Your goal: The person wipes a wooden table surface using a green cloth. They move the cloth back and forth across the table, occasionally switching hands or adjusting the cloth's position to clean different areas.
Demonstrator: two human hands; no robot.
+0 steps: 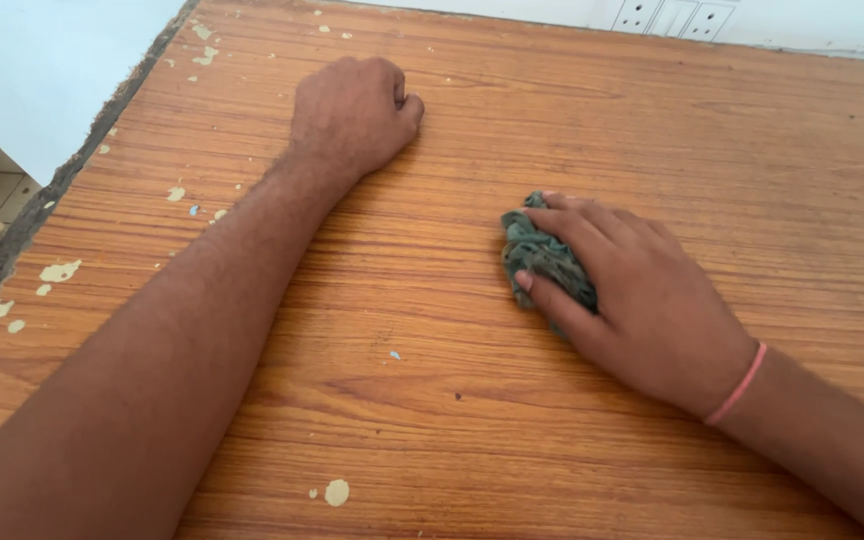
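Head view: the right hand (642,300) presses a crumpled green rag (542,262) onto the wooden table (432,400), fingers spread over it and gripping it. Left of the rag and farther back, the left hand (352,115) rests as a closed fist, empty.

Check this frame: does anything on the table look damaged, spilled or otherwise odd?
Yes. The wooden table carries pale chips or flecks along its left side and near the front, and its left edge looks rough and worn. Otherwise, the right hand presses a crumpled green cloth; the left hand rests as a fist.
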